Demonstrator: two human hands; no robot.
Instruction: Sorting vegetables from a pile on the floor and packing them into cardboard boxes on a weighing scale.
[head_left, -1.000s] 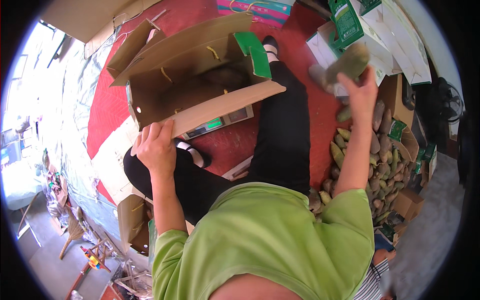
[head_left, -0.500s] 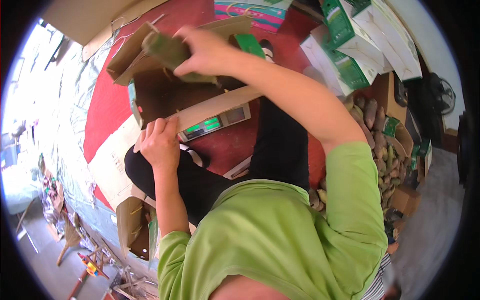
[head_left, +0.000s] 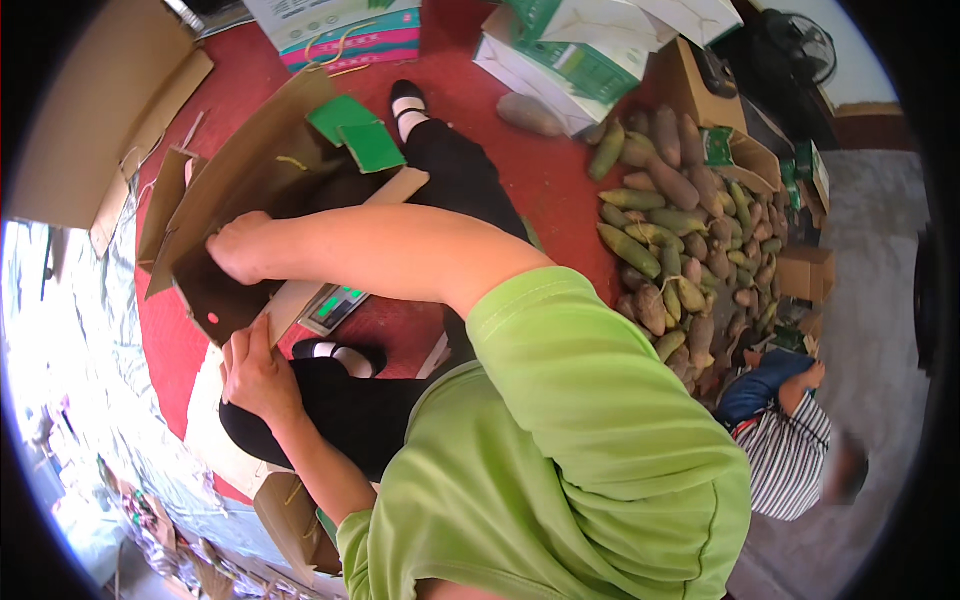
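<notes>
An open cardboard box (head_left: 255, 150) with tall flaps stands in front of me. My left hand (head_left: 262, 372) grips the edge of its near flap, fingers over the top and thumb along it. Reaching across, my right hand (head_left: 238, 248) is down inside the box at its left end. Its fingers are curled and partly hidden, and whatever they hold does not show. Two green cards (head_left: 358, 132) lie at the box's right end. Under the near flap sits a digital scale (head_left: 335, 310) with lit green displays, partly covered by the flap and my arm.
To the right, a large heap of long green and reddish-brown root vegetables (head_left: 690, 235) covers the floor. White-and-green cartons (head_left: 575, 55) and a pink-and-white box (head_left: 350, 40) stand farther off. A person in a striped shirt (head_left: 785, 460) is beside the heap.
My right hand has gone from above the box, where it held a long greenish root vegetable, down inside its left end. My left hand stays on the flap. The view has swung to the right.
</notes>
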